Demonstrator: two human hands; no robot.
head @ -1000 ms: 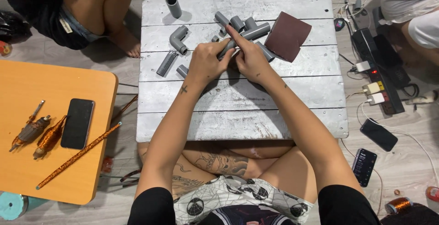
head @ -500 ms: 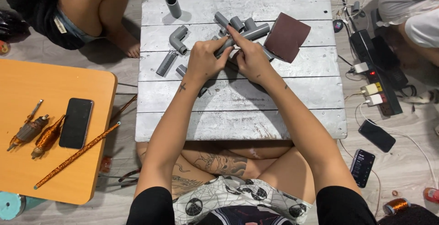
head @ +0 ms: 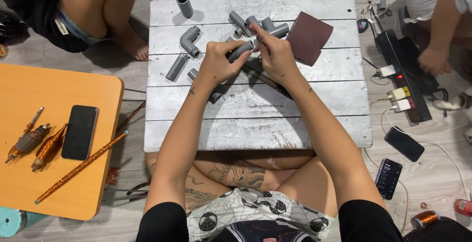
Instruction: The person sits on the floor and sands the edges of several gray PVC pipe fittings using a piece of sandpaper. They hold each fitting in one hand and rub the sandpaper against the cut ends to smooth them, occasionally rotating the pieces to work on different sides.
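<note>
I hold a grey pipe piece (head: pixel 241 51) in my left hand (head: pixel 216 65) while my right hand (head: pixel 275 55) pinches its end, so I judge the next move needs a firm, straight push.

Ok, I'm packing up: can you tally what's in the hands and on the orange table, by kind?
Pipe: 1
Phone: 1
Copper coils: 2
Stick: 1
Total: 5
</note>
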